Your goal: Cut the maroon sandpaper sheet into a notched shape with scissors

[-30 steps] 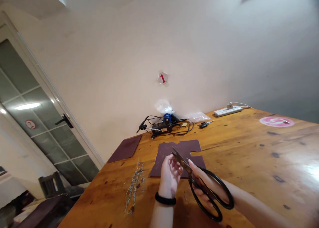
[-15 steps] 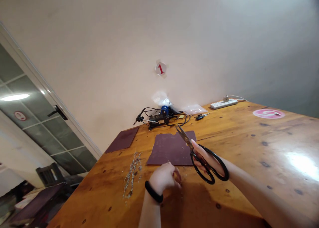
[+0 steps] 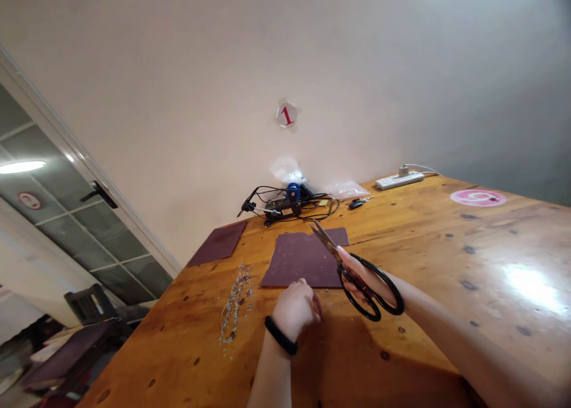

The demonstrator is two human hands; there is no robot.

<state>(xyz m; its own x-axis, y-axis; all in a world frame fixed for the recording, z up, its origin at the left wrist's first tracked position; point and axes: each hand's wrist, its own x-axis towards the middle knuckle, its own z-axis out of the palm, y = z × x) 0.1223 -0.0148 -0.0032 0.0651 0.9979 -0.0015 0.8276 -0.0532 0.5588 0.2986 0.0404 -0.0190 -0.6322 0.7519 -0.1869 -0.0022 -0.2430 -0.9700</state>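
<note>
My right hand [image 3: 361,277] is closed round black-handled scissors [image 3: 328,242], whose slightly parted blades point up and left over a dark maroon sheet [image 3: 300,262]. At the near edge of that sheet, low over the wooden table [image 3: 214,372], is my left hand [image 3: 297,306], with a black band on its wrist. Its fingers are curled in, and whatever they hold, if anything, is hidden. Left of it lies a long cluster of small silvery chain-like pieces [image 3: 232,310].
Behind the sheet are a black device with cables [image 3: 283,207], clear plastic bags [image 3: 348,190] and a small dark tool [image 3: 357,203]. A power strip [image 3: 399,181] and a pink round sticker [image 3: 478,198] are farther right. Another maroon sheet [image 3: 218,243] lies back left.
My left hand has drawn its fingers in and moved slightly up towards the sheet's near edge. The scissors remain in my right hand. The view has shifted a little.
</note>
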